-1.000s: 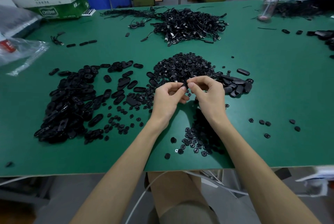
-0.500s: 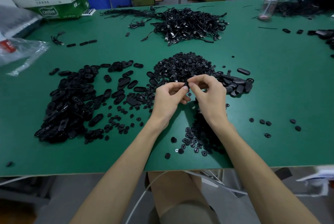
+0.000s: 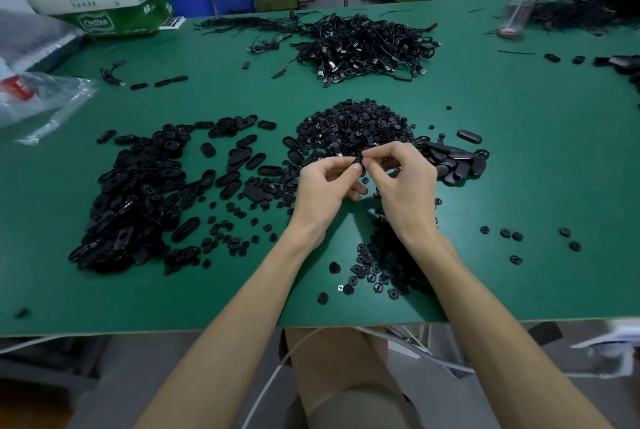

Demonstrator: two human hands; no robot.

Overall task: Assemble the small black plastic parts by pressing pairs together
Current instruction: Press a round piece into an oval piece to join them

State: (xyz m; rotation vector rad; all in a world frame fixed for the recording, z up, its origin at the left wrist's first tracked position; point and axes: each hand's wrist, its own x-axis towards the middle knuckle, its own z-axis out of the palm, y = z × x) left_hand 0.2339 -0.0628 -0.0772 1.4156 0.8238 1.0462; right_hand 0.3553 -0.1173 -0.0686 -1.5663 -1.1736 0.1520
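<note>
Black part [image 3: 359, 162]: pinched from both sides, aligned for pressing.
Left hand [image 3: 325, 186]: pinches part.
Right hand [image 3: 405, 183]: pinches part.

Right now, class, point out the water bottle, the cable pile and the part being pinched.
water bottle [image 3: 517, 9], head view, clear body.
cable pile [image 3: 363, 44], head view, middle of the heap.
pinched part [image 3: 359, 161], head view, its exposed dark edge.

Part [image 3: 360, 161] in grip: black plastic, matt. Ovals [image 3: 131, 200] left of grip: black plastic, slight gloss. Table [image 3: 519, 186]: green, smooth, matt. Cables [image 3: 367, 48] beyond grip: black sheath, shiny metal plugs [image 3: 321, 72]. Bag [image 3: 45, 99] far left: clear, crinkled, glossy film. Box [image 3: 104, 3]: printed cardboard.
</note>
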